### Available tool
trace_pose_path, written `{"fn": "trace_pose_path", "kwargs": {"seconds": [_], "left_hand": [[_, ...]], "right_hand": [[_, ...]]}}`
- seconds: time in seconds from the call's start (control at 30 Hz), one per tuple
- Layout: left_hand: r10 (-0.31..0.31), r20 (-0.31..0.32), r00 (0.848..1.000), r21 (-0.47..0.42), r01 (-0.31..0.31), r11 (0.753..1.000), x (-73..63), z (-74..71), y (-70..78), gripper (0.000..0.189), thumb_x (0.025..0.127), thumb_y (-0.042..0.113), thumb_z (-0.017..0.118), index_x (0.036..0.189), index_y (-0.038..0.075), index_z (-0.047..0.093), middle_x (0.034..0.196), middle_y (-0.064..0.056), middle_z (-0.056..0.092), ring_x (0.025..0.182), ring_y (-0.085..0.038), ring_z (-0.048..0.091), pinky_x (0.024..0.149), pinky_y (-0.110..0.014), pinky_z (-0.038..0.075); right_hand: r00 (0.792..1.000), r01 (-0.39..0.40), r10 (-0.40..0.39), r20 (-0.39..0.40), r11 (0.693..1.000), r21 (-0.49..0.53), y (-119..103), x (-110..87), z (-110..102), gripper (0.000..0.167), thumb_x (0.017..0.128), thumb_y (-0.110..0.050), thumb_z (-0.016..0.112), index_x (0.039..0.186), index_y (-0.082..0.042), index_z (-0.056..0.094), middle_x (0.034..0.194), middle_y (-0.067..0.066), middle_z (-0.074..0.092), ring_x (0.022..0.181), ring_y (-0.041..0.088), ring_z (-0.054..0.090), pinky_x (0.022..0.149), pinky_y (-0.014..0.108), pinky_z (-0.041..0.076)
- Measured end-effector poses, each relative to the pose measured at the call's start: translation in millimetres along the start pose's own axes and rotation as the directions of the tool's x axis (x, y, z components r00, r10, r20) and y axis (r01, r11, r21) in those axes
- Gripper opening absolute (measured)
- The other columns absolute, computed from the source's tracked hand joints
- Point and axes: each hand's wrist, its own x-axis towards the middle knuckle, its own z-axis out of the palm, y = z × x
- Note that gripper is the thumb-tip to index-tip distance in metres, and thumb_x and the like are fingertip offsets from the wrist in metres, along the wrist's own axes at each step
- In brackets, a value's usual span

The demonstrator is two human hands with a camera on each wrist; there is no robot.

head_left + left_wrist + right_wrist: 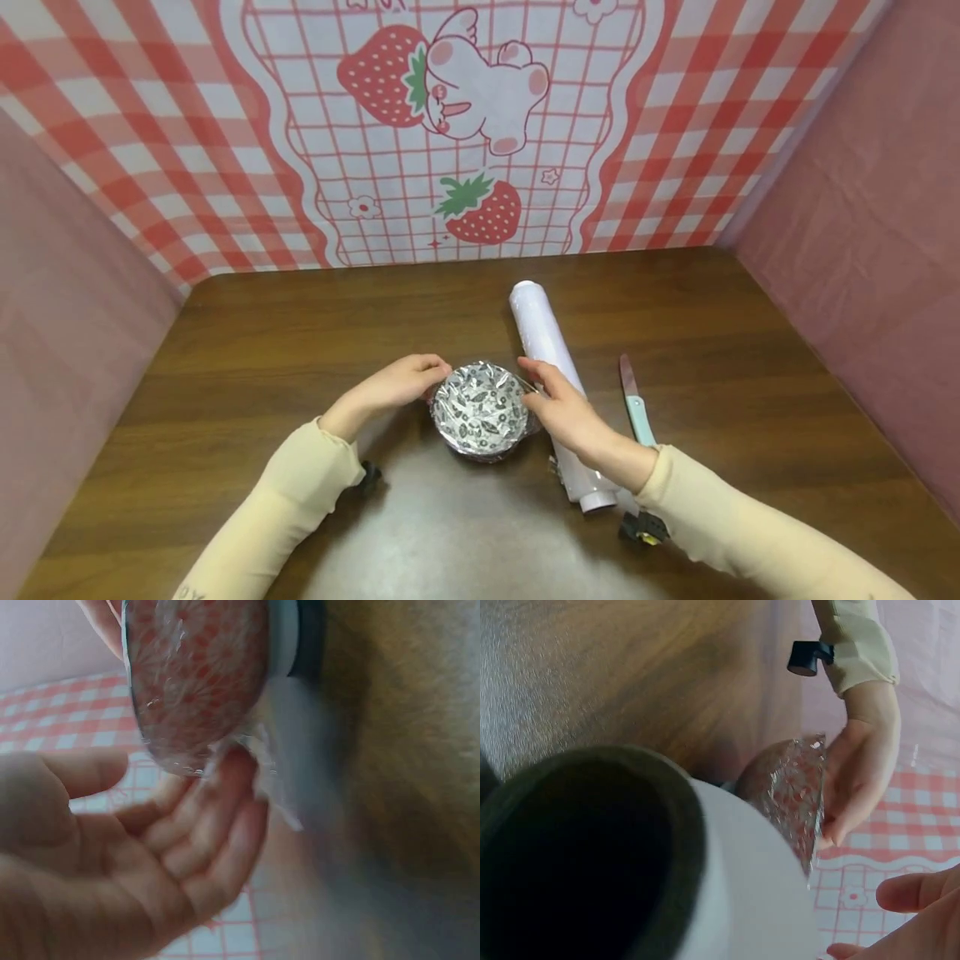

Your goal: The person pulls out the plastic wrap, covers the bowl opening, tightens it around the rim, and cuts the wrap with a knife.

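A small bowl (480, 408) with a dark leaf pattern inside sits on the table under a crinkled sheet of cling film. Its outside (199, 667) carries a red flower pattern in the left wrist view. At the bowl's left side is my left hand (393, 383), fingertips against the film low on the wall, thumb apart from the fingers (180, 847). To the right of the rim my right hand (573, 417) reaches over the cling film roll (542, 327), fingers spread and thumb near the bowl. The right wrist view shows it apart from the bowl (784, 787).
Right of the roll lies a knife (636, 408) with a pale green handle. Behind the wooden table (337, 317) hangs a red-checked cloth (660, 167) with strawberries. Pink cloth walls (840, 192) stand at both sides.
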Motion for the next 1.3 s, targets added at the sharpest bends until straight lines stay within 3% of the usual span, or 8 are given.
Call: {"fn": "trace_pose_path", "kwargs": {"seconds": [0.17,0.33,0.6,0.77,1.0,1.1,1.23,1.3], "left_hand": [[0.093,-0.080,0.992,0.075,-0.087,0.993,8.4,2.9,16.0,0.033,0.096,0.030,0.040,0.115,0.009,0.059,0.113,-0.009,0.061,0.097,-0.021,0.057,0.084,-0.036,0.045],[0.196,0.066,0.978,-0.004,-0.197,0.980,19.2,12.7,17.3,0.038,0.098,0.031,0.036,0.122,0.009,0.055,0.125,-0.006,0.056,0.120,-0.021,0.047,0.102,-0.039,0.034],[0.177,0.080,0.981,-0.122,-0.166,0.979,19.0,20.4,9.2,0.038,0.099,0.024,0.032,0.121,0.002,0.054,0.122,-0.013,0.056,0.118,-0.025,0.048,0.101,-0.039,0.034],[0.079,0.041,0.996,-0.301,-0.063,0.951,14.8,28.8,5.8,0.040,0.099,0.023,0.031,0.120,-0.001,0.055,0.120,-0.016,0.057,0.112,-0.025,0.051,0.097,-0.037,0.038],[-0.111,-0.051,0.992,-0.545,0.065,0.836,16.8,43.2,3.9,0.043,0.097,0.029,0.035,0.116,-0.002,0.059,0.114,-0.017,0.061,0.091,-0.015,0.061,0.082,-0.028,0.049],[-0.167,-0.018,0.986,-0.677,0.110,0.727,18.0,45.6,0.1,0.046,0.097,0.029,0.033,0.118,-0.005,0.056,0.112,-0.018,0.062,0.086,-0.015,0.063,0.080,-0.029,0.050],[-0.152,0.085,0.985,-0.817,0.156,0.555,19.0,45.4,-5.6,0.051,0.099,0.029,0.028,0.127,-0.009,0.044,0.114,-0.019,0.061,0.089,-0.018,0.063,0.086,-0.034,0.049],[-0.134,0.112,0.985,-0.836,0.166,0.523,18.7,44.6,-8.2,0.052,0.099,0.030,0.025,0.130,-0.010,0.040,0.115,-0.018,0.060,0.091,-0.017,0.063,0.088,-0.034,0.048]], "right_hand": [[0.999,-0.032,0.030,0.019,0.994,0.104,1,2.2,9,0.058,0.082,0.003,0.040,0.139,0.006,0.025,0.143,0.027,0.027,0.133,0.037,0.024,0.108,0.047,0.022],[0.998,-0.057,0.054,0.021,0.982,0.180,6,2.3,24,0.062,0.081,0.002,0.039,0.139,0.009,0.018,0.145,0.027,0.021,0.134,0.038,0.021,0.109,0.047,0.017],[0.995,-0.097,0.097,0.011,0.970,0.221,12,3.3,35,0.061,0.085,-0.003,0.042,0.141,0.004,0.018,0.144,0.026,0.022,0.134,0.037,0.019,0.110,0.049,0.013],[0.993,-0.120,0.111,0.050,0.952,0.282,14,4.3,40,0.062,0.086,-0.004,0.042,0.142,-0.003,0.016,0.146,0.024,0.016,0.135,0.037,0.013,0.109,0.051,0.009],[0.989,-0.147,0.134,0.059,0.908,0.392,16,7.2,45,0.060,0.087,-0.003,0.041,0.143,-0.007,0.018,0.145,0.022,0.019,0.132,0.036,0.021,0.109,0.050,0.015],[0.986,-0.167,0.153,0.067,0.873,0.459,15,9.8,46,0.057,0.088,-0.003,0.037,0.142,-0.006,0.019,0.144,0.021,0.023,0.130,0.034,0.027,0.108,0.047,0.020],[0.983,-0.183,0.171,0.072,0.821,0.541,14,12.4,45,0.053,0.090,-0.004,0.032,0.142,-0.005,0.020,0.143,0.021,0.025,0.129,0.034,0.028,0.107,0.045,0.023],[0.980,-0.194,0.183,0.078,0.804,0.561,15,13.1,45,0.053,0.091,-0.005,0.031,0.142,-0.004,0.019,0.143,0.021,0.024,0.129,0.034,0.027,0.107,0.045,0.023]]}}
